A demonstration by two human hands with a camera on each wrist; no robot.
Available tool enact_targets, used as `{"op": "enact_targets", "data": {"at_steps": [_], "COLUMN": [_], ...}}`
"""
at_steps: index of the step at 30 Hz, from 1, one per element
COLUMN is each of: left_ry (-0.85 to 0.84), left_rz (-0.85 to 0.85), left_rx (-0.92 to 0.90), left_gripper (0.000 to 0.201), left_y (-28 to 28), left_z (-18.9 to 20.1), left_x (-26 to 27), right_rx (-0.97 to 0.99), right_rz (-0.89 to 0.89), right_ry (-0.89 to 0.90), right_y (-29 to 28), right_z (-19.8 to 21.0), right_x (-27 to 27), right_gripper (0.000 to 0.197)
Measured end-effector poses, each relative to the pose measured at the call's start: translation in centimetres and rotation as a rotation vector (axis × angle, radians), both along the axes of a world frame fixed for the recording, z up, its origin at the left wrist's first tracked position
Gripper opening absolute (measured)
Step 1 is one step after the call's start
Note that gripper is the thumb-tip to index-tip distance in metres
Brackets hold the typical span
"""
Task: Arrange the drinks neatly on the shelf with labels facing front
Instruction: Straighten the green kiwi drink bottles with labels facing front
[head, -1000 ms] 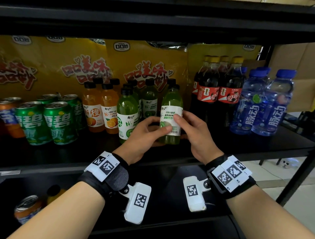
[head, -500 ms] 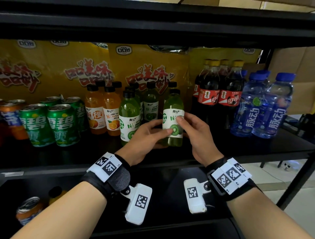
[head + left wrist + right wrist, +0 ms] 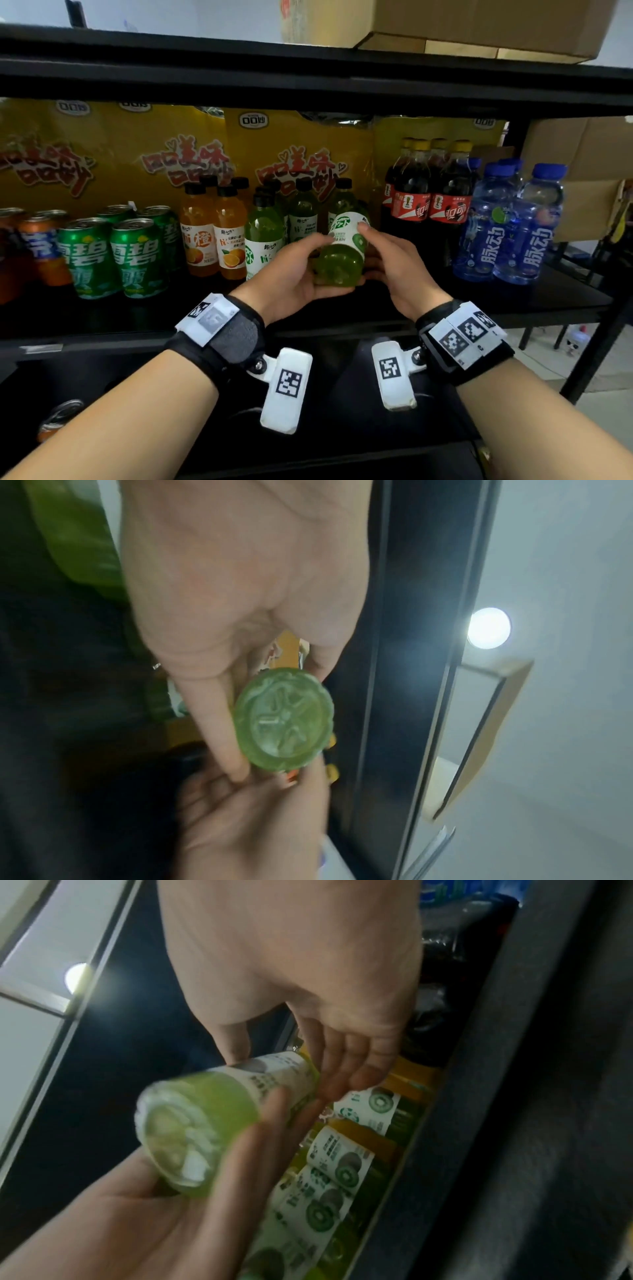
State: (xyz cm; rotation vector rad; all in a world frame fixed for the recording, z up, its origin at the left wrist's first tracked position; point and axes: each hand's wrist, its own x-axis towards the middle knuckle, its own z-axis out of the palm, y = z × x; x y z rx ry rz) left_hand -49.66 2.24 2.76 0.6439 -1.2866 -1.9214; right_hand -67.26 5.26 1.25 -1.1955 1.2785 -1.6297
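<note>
Head view: shelf point(image 3: 102, 322) is carrying cans, orange bottles, cola, water, all lined up with labels reading front. Green bottle point(image 3: 342, 253) is no longer standing as it was half a second ago; it is now lifted off the shelf and tipping base-toward-camera, in front of the other green bottles. Left hand point(image 3: 291, 274) is cupping its lower body, right hand point(image 3: 394, 260) is pinching the label band, both gripping. Likely re-seating it label-forward; not placed yet.
</note>
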Motion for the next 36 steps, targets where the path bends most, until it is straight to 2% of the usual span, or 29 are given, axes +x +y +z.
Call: {"op": "enact_targets", "data": {"at_steps": [4,7,9,11,13,16,18,20,21,22,25,26,30,32,34,36], "left_ry": [0.006,0.019,0.012,0.002,-0.006,-0.071,-0.104,-0.105,-0.101,-0.105,-0.208,-0.266,-0.379,-0.45,-0.477,-0.46], "left_rz": [-0.003,0.04,0.053,0.075,0.091,0.094,0.095,0.108,0.111,0.112,0.186,0.224,0.287,0.379,0.451,0.49], "left_rx": [0.168,0.277,0.297,0.284,0.229,0.057,-0.07,-0.196,-0.263,-0.339,-0.606,-0.689,-0.882,-1.06,-1.222,-1.314], "left_gripper": [0.05,0.075,0.085,0.085,0.072,0.043,0.044,0.056,0.061,0.064,0.07,0.073,0.088,0.09,0.089,0.087], "left_y": [0.7,1.2,1.5,1.8,1.9,2.1,2.2,2.1,2.1,2.0,1.7,1.5,0.9,0.6,0.4,0.4], "left_z": [1.7,2.4,2.7,2.8,2.7,2.1,1.5,1.0,0.7,0.4,-0.4,-0.7,-1.4,-1.8,-2.1,-2.2], "left_x": [0.1,-0.4,-0.8,-1.1,-1.1,-0.9,-0.7,-0.3,-0.1,0.0,0.6,0.8,1.0,1.1,1.5,1.8], "right_rx": [0.11,0.127,0.15,0.179,0.224,0.248,0.178,0.028,-0.058,-0.137,-0.282,-0.316,-0.524,-0.668,-0.751,-0.781], "right_rz": [-0.144,-0.172,-0.168,-0.165,-0.163,-0.104,-0.006,0.06,0.066,0.063,0.018,-0.005,-0.118,-0.182,-0.207,-0.175], "right_ry": [0.224,0.333,0.367,0.385,0.391,0.201,0.042,0.036,0.079,0.137,0.37,0.452,0.698,0.802,0.906,0.939], "right_y": [0.1,0.5,0.7,0.8,1.0,1.4,1.9,2.3,2.6,2.7,3.1,3.3,4.2,4.6,4.8,4.9], "right_z": [0.4,0.7,0.8,0.9,1.2,2.0,2.7,3.3,3.5,3.6,3.5,3.5,1.7,0.5,-0.3,-0.5], "right_x": [-0.6,0.1,0.6,0.6,0.6,0.7,0.9,1.2,1.3,1.3,1.2,1.5,3.2,3.7,3.9,3.9], "right_gripper": [0.063,0.079,0.082,0.082,0.086,0.083,0.067,0.041,0.03,0.034,0.076,0.081,0.063,0.058,0.062,0.069]}}
